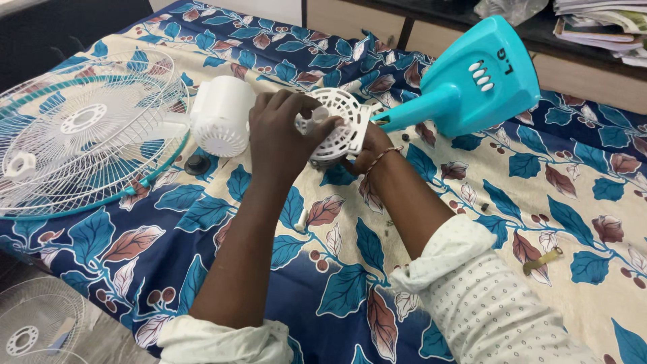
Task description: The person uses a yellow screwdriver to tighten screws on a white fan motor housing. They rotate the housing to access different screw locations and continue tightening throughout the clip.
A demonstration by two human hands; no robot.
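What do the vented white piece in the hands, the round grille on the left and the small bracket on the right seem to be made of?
Vented white piece: moulded plastic by the look, matte, with thick cast ribs. Round grille: thin wire, probably coated metal, white with a teal rim. Small bracket: brass-coloured metal, likely, from its dull yellow sheen. Left hand and right hand grip the vented piece.

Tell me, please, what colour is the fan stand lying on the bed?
The fan stand is turquoise blue with white buttons, seen in the head view.
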